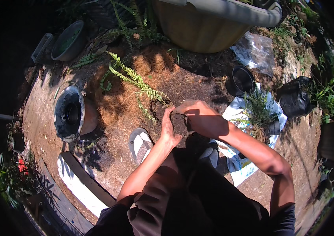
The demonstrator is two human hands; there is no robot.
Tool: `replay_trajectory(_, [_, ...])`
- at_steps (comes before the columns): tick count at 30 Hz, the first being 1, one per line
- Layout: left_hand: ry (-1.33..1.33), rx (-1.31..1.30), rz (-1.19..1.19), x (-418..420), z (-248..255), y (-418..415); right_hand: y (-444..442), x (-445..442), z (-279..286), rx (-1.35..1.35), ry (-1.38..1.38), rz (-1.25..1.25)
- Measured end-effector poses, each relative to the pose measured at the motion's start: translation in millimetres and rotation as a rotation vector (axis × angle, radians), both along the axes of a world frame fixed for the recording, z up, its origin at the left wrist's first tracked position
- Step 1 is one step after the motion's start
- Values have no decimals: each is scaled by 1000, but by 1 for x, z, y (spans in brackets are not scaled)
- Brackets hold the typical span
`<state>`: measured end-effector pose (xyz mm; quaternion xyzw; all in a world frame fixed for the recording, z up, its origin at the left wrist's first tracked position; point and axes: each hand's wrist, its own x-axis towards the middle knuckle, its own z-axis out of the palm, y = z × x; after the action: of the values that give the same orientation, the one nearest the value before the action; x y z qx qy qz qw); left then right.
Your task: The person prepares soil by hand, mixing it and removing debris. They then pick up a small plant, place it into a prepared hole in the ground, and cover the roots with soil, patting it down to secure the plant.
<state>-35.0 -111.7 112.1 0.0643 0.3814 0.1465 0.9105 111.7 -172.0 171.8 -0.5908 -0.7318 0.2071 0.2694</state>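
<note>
A green fern [137, 82] leans away to the upper left, its stem bases meeting my hands. The thumb and fingertips of my left hand [168, 125] close on the fern's base. My right hand [198, 116] is curled beside it, touching the same spot, with thin dark roots [181, 114] by its fingers. The underside of that hand is hidden, so its grip cannot be made out. Dark soil [180, 125] shows between and below the two hands.
Brown fibre clumps [111, 107] lie beyond and left. A pot-like vessel [69, 113] rests at left, near a white curved block [80, 185]. Rightward are a black pot [240, 81], a bushy plant [260, 110] on a white sack [243, 174], and a black planting bag [295, 96]. A large tub [205, 32] stands ahead.
</note>
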Motion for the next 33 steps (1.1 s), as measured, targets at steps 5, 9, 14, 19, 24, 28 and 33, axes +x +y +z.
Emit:
replay_trajectory(5, [71, 7, -10, -1, -2, -1, 0, -1, 6, -63, -21, -12])
replay_trajectory(9, [28, 25, -19, -3, -7, 0, 1, -2, 13, 102, 5, 71])
replay_trajectory(14, [22, 33, -17, -2, 11, 1, 4, 5, 28, 109, 115, 180])
replay_trajectory(19, [-115, -45, 124, -7, -11, 13, 11, 24, 48, -145, 256, -322])
replay_trajectory(24, [-116, 2, 239, -12, -7, 29, -30, 56, -124, -152, -225, -477])
replay_trajectory(28, [-77, 37, 287, -21, -4, 34, -23, -2, -153, -213, -402, -34])
replay_trajectory(33, [-20, 24, 282, -20, -4, 30, -12, -32, -194, -13, -152, -115])
